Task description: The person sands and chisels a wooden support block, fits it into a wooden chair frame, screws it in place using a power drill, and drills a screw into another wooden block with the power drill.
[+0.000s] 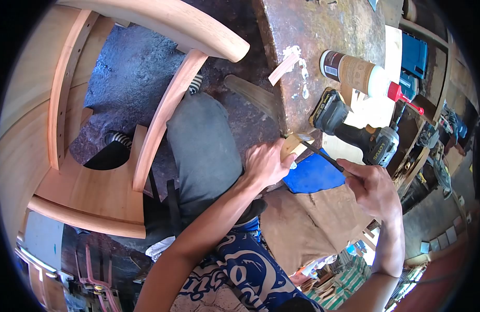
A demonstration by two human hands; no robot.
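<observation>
Centre of frame: left hand pinching a small pale wood block between thumb and fingers, at the near corner of a stained worktable. Right hand, right of centre, fingers wrapped round the handle of a dark-shafted chisel-like tool; shaft slants up and left, tip at the block's upper end. Exact contact at tip too small to tell.

Just right of the block, a cordless drill on its side, marked LOTUS. Above it, upper right, a white-and-brown bottle lying down, red nozzle toward the right. Pink-toned wood strip near white smears on the tabletop. Below the block, a blue sheet, then brown cloth. Left side of frame: pale wooden furniture frame, tilted.
</observation>
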